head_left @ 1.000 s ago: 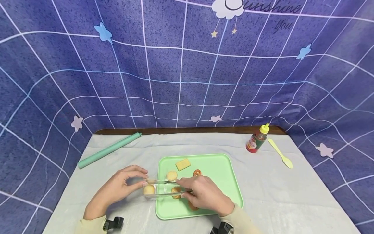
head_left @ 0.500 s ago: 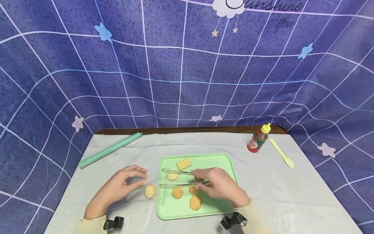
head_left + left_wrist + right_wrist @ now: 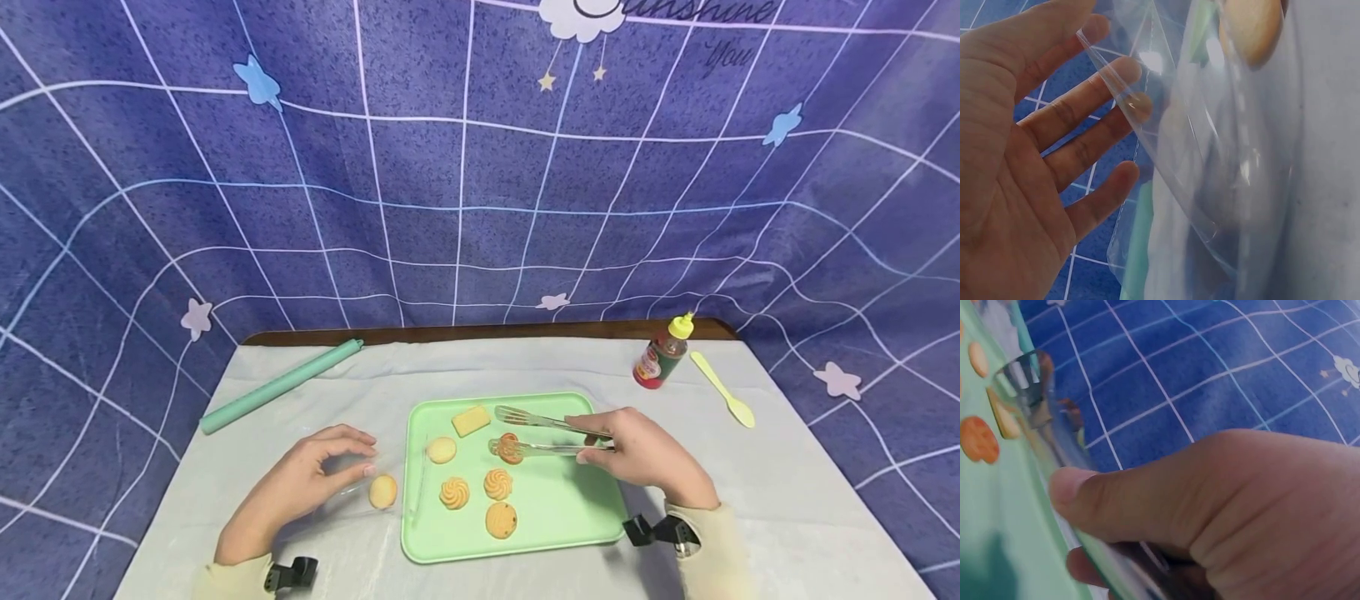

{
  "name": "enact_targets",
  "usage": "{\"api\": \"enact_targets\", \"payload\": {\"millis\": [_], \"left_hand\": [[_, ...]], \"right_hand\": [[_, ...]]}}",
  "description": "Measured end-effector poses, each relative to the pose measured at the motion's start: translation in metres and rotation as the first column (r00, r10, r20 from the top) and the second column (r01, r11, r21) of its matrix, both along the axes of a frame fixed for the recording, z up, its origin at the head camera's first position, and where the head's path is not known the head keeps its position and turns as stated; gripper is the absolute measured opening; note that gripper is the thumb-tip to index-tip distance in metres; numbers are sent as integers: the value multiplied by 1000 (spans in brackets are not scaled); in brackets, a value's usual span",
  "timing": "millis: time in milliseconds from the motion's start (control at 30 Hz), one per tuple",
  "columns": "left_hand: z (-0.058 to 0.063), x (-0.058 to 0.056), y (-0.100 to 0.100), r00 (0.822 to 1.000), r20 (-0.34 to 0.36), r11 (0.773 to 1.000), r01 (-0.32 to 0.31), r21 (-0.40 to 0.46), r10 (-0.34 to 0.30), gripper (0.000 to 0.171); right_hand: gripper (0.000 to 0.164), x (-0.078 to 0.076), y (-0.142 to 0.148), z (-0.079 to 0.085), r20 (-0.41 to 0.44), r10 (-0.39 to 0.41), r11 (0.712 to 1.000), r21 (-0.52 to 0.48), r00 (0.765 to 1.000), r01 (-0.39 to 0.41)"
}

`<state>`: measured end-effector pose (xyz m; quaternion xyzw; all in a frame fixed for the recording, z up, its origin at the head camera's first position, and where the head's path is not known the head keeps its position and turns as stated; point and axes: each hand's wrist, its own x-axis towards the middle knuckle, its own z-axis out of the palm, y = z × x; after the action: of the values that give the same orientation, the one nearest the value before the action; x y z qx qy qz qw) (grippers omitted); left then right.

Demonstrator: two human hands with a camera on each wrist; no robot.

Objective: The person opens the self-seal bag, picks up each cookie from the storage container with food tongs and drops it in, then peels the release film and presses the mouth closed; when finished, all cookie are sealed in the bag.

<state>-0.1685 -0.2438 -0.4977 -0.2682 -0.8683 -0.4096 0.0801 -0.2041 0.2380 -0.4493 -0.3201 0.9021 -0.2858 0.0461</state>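
My left hand is at the tray's left side, thumb and fingers apart. In the left wrist view its spread, nearly straight fingers touch the mouth of a clear plastic bag. A round pale cookie lies in that bag. My right hand grips metal tongs between thumb and fingers. The tongs' arms are spread, and the nearer tip overlaps a pretzel-shaped cookie on the green tray. From the head view I cannot tell whether they touch.
The tray also bears a rectangular biscuit, a round cookie, two swirl cookies and a speckled cookie. A green roll lies back left. Back right are a red sauce bottle and a yellow spoon.
My right hand has moved right with the tongs, from over the bagged cookie to the pretzel-shaped cookie. The left hand and the bagged cookie have stayed in place.
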Motion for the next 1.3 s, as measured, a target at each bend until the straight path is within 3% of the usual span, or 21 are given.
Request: {"api": "enact_targets", "payload": {"millis": [300,633,967,1300], "left_hand": [[-2,-1,0,1000,13,1000,1,-14,-1,15],[-1,-1,1,1000,18,1000,2,-15,-2,19],[-2,-1,0,1000,3,1000,7,-11,-7,18],[-2,-1,0,1000,-14,1000,18,-6,-18,21]], "right_hand": [[44,-1,10,0,68,-2,999,52,998,-2],[43,-1,20,-1,110,-42,998,46,993,37],[44,-2,34,-1,117,-110,994,41,987,106],[42,-1,30,-1,103,-75,997,29,992,72]]}}
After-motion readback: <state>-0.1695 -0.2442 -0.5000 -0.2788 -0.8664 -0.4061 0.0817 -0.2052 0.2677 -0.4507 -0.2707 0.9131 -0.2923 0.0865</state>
